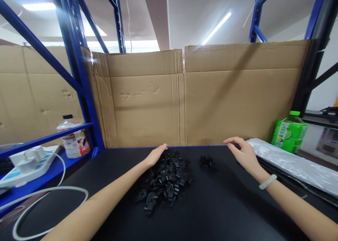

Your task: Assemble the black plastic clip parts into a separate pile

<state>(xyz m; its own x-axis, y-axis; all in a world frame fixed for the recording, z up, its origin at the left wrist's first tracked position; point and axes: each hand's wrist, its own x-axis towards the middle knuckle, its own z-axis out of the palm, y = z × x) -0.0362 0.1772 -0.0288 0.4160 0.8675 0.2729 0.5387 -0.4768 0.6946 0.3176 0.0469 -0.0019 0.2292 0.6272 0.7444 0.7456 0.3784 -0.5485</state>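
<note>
A heap of small black plastic parts (165, 183) lies in the middle of the black tabletop (211, 213). My left hand (155, 154) rests flat on the far left edge of the heap, fingers stretched out together. A smaller cluster of the same black parts (207, 161) sits to the right of the heap. My right hand (241, 151) hovers just right of that cluster, fingers loosely curved and apart, holding nothing. A white beaded band (267, 182) is on my right wrist.
Cardboard sheets (185, 100) wall off the back of the table. A long clear-wrapped package (293, 163) lies at the right, a green bottle (289, 133) behind it. At the left, blue rack posts (79, 79), a clear bottle (71, 137), a white power strip (26, 162) and white cable (52, 195).
</note>
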